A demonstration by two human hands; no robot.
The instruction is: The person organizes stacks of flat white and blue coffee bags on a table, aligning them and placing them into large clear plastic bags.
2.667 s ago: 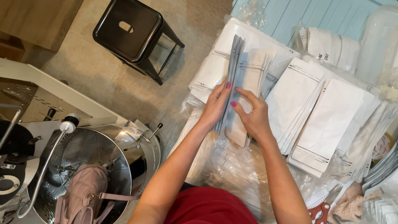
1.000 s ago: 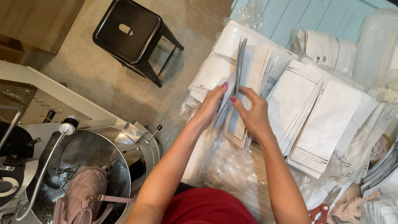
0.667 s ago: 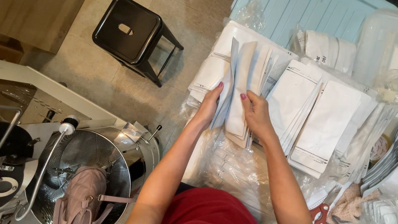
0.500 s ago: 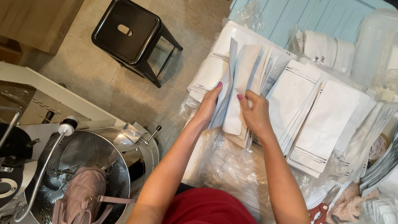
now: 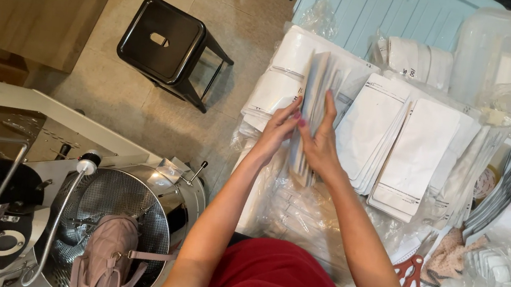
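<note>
Two hands meet on one upright bundle of flat white pouches (image 5: 314, 99) at the left part of the cluttered table (image 5: 266, 190). The left hand (image 5: 281, 129) presses its fingers flat against the bundle's left face, and the right hand (image 5: 319, 143) clamps the right face, one finger stretched far up the side; both hands are closed on it, so neither is nearer. The bundle stands on edge, its long axis running from near to far, its far end rising past the fingertips and its near end just below the palms. The pouches look thin, stiff and pale, with grey edges showing between the layers. To the right, close by, lie fanned stacks of the same white pouches (image 5: 416, 157) lying flat. Left of the table, on the floor, stands a black stool (image 5: 163, 39).
</note>
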